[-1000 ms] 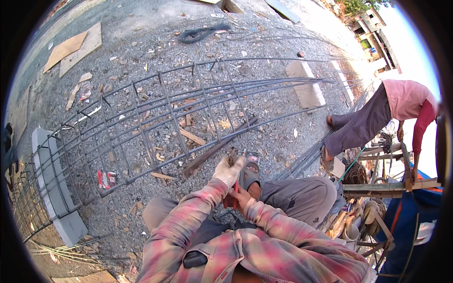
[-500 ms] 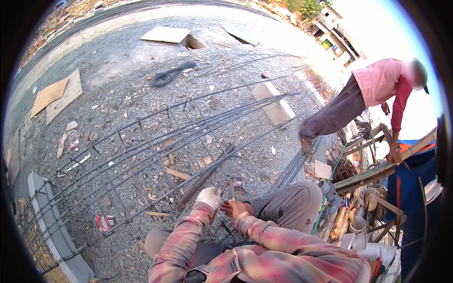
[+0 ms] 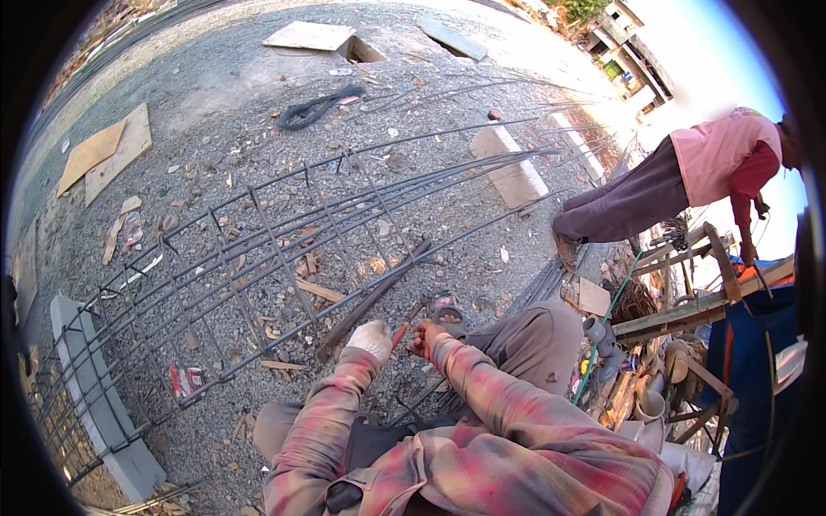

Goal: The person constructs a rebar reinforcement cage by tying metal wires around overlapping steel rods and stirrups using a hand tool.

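My left hand (image 3: 372, 340), in a white glove, is closed round red-handled pincers (image 3: 401, 333). Their metal end points away from me, towards my sandalled foot (image 3: 448, 317). Close beside the handle is my bare right hand (image 3: 423, 338), its fingers curled in. What those fingers grip, if anything, cannot be made out. Both hands are low over the gravel in front of my bent leg. A long dark bar (image 3: 374, 301) lies just beyond the gloved hand, alongside the rebar cage (image 3: 275, 254).
Under the cage's left end is a concrete block (image 3: 103, 404); another pale block (image 3: 509, 172) supports the far bars. A wire coil (image 3: 320, 107) lies farther off. At right, a co-worker in a pink top (image 3: 718, 155) bends over a wooden frame (image 3: 671, 316) beside piled scrap.
My hands have shifted slightly left and the pincers have turned, showing the red handle more. The co-worker has moved right in the picture and now holds a dark bar-like thing at the frame.
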Motion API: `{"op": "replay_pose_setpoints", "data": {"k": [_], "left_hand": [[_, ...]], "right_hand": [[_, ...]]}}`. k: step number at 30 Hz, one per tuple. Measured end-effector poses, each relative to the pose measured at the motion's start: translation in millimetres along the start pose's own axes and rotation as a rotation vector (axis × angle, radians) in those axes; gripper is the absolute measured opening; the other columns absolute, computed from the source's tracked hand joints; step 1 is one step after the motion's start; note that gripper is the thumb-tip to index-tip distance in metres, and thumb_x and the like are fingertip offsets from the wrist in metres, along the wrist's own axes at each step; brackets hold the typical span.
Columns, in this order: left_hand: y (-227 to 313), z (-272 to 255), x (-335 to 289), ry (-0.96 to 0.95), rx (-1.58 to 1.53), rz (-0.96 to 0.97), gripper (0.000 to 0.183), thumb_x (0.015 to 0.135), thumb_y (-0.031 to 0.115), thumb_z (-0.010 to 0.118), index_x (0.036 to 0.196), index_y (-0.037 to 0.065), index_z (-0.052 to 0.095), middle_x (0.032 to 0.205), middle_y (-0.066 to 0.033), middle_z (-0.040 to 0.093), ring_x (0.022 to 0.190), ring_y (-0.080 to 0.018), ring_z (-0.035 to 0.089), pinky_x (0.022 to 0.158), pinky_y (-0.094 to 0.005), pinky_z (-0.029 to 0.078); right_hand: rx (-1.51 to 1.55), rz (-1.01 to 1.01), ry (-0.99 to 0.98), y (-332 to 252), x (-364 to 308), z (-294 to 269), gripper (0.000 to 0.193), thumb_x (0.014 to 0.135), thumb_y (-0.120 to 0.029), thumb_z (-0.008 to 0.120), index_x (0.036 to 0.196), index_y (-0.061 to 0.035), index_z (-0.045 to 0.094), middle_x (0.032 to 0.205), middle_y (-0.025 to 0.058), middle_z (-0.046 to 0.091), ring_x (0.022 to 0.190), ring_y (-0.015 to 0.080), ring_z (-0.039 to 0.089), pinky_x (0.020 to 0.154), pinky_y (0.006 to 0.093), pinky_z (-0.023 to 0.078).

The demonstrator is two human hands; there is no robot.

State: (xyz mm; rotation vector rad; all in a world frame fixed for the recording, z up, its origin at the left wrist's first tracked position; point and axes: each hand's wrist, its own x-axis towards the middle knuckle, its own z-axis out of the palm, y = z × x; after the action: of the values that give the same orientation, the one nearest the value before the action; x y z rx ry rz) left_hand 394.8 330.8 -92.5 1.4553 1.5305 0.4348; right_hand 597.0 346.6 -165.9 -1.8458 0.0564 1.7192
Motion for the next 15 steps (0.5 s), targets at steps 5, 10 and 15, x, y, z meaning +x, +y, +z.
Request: {"op": "replay_pose_setpoints", "data": {"k": [5, 10, 15], "left_hand": [[-5, -3, 14, 0.137, -0.252, -0.049, 0.026, 0.085, 0.022, 0.044, 0.091, 0.001, 0.059, 0.095, -0.0261, 0.059, 0.092, -0.0431, 0.055, 0.082, -0.0455, 0.044], [4, 21, 35, 0.032, -1.015, -0.36, 0.028, 0.091, 0.018, 0.042, 0.115, 0.007, 0.05, 0.068, -0.0044, 0.053, 0.044, -0.0111, 0.045, 0.039, -0.0259, 0.039], [19, 39, 68, 0.104, -1.192, -0.413, 0.022, 0.089, 0.013, 0.045, 0.11, 0.007, 0.05, 0.071, -0.0042, 0.052, 0.042, -0.0097, 0.041, 0.036, -0.0256, 0.034]], "right_hand": [[-1.414, -0.503, 0.118, 2, -6, 25, 0.03, 0.078, -0.027, 0.06, 0.094, -0.0005, 0.062, 0.078, 0.0161, 0.064, 0.069, 0.0312, 0.063, 0.066, 0.0413, 0.05], [-1.29, -0.926, -0.026, -79, -44, 64, 0.038, 0.077, -0.03, 0.062, 0.102, -0.0014, 0.062, 0.094, 0.0182, 0.065, 0.09, 0.0306, 0.062, 0.082, 0.0364, 0.047], [-1.655, -1.203, -0.248, -192, -91, 115, 0.026, 0.08, -0.022, 0.058, 0.099, -0.0052, 0.063, 0.09, 0.0162, 0.065, 0.085, 0.0315, 0.062, 0.077, 0.0358, 0.048]]}}
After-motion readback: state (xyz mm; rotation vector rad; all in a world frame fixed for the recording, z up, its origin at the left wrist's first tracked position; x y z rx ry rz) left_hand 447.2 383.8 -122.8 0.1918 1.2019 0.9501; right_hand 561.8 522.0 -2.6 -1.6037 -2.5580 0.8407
